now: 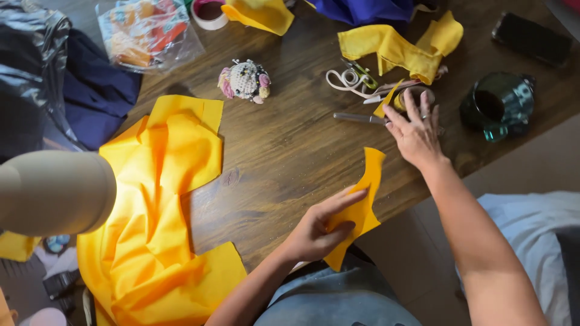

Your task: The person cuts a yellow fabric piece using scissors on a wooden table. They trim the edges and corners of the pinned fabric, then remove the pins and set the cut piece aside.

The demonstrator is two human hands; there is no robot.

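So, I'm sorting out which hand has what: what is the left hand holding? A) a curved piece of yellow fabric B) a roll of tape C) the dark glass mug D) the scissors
A: the left hand pinches a curved piece of yellow fabric at the table edge, while the right hand reaches toward the scissors.

- A home sewing or craft corner is suggested by a dark wooden counter (284, 145) strewn with cut yellow fabric (157, 205).
- Sewing tools are seen: a pincushion (244, 80), scissors (362, 118) and a coiled tape measure (347, 79).
- A domestic setting is hinted at by a green glass mug (498, 104) and a phone (531, 37).
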